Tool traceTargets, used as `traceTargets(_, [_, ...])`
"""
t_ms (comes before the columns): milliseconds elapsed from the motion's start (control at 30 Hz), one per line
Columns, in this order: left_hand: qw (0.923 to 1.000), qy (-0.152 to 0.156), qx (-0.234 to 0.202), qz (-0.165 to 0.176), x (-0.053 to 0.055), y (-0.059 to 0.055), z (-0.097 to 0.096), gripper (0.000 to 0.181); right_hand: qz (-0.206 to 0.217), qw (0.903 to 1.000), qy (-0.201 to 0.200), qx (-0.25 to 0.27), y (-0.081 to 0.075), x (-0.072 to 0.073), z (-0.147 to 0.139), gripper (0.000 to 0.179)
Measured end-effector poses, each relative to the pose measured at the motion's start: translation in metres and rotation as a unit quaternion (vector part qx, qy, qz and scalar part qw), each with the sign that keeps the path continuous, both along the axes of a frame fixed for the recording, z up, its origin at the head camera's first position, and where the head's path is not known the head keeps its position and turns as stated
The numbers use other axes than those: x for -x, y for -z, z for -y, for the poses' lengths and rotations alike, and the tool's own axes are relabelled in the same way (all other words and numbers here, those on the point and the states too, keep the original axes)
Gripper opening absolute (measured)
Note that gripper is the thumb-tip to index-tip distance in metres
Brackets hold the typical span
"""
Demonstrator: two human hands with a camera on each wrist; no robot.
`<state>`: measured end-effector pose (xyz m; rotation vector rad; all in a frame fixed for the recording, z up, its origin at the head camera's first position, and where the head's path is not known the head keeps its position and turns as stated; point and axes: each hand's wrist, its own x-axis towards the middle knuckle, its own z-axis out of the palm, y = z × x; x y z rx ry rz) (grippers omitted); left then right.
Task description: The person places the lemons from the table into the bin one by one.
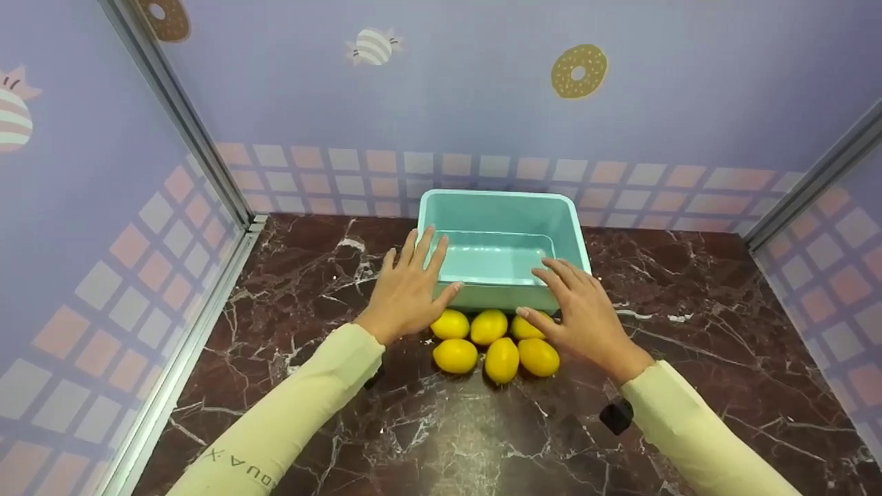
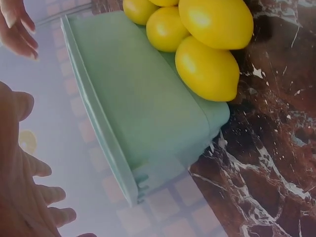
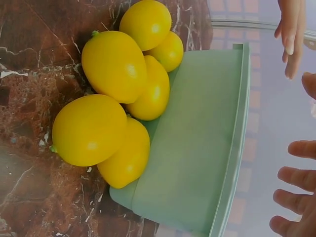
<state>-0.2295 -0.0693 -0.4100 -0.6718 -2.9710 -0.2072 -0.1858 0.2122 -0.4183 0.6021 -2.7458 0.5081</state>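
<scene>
A light teal plastic bin (image 1: 497,265) stands at the back of the table with nothing inside it. Several yellow lemons (image 1: 501,361) lie in two rows along its near side, and the back row sits close against the bin wall (image 3: 197,138). My left hand (image 1: 405,295), fingers spread and palm down, is over the bin's left front corner. On the other side my right hand (image 1: 584,313) hovers at the right front corner, its fingers loosely bent and its thumb above a lemon (image 1: 529,326). Both wrist views show the hands above the rim, holding nothing.
The dark red marbled tabletop (image 1: 310,413) extends around the bin and lemons. Behind the bin rises a purple wall (image 1: 468,103) with printed sweets and checks; similar panels close off both sides. A small black block (image 1: 616,416) shows beneath the right wrist.
</scene>
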Motion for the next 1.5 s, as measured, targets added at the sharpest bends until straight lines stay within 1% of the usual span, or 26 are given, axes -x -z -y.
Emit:
traceTargets(233, [0.9994,-0.023,-0.014,0.021,0.016,0.009,0.005,0.075,0.015,0.9995,-0.005,0.028,0.002,-0.007,-0.004,0.057])
traceTargets(367, [0.9986,-0.032,-0.026,0.034,0.023,0.011,0.006,0.075,0.006,0.9991,-0.005,0.042,0.004,-0.010,-0.007,0.054])
traceTargets(533, [0.9978,-0.045,-0.026,0.041,0.032,0.014,0.007,0.075,-0.007,0.9986,-0.012,0.051,0.009,-0.014,-0.011,0.051])
traceTargets(600, [0.9976,-0.050,-0.024,0.042,0.036,0.017,0.007,0.075,-0.006,0.9987,-0.007,0.050,0.012,-0.016,-0.011,0.049])
traceTargets(833, [0.9971,-0.057,-0.020,0.047,0.048,0.025,0.005,0.076,0.004,0.9992,0.030,0.025,0.021,-0.021,-0.014,0.050])
traceTargets(1033, [0.9965,-0.061,-0.020,0.054,0.059,0.031,0.006,0.075,0.005,0.9993,0.035,0.014,0.032,-0.023,-0.018,0.047])
traceTargets(1200, [0.9961,-0.064,-0.025,0.057,0.065,0.032,0.005,0.075,0.013,0.9994,0.032,0.009,0.043,-0.026,-0.021,0.048])
traceTargets(1367, [0.9954,-0.061,-0.042,0.061,0.068,0.032,0.003,0.076,0.027,0.9993,0.023,0.012,0.055,-0.028,-0.021,0.046])
traceTargets(1500, [0.9951,-0.061,-0.044,0.064,0.070,0.034,0.001,0.077,0.041,0.9990,0.018,0.011,0.063,-0.030,-0.021,0.044])
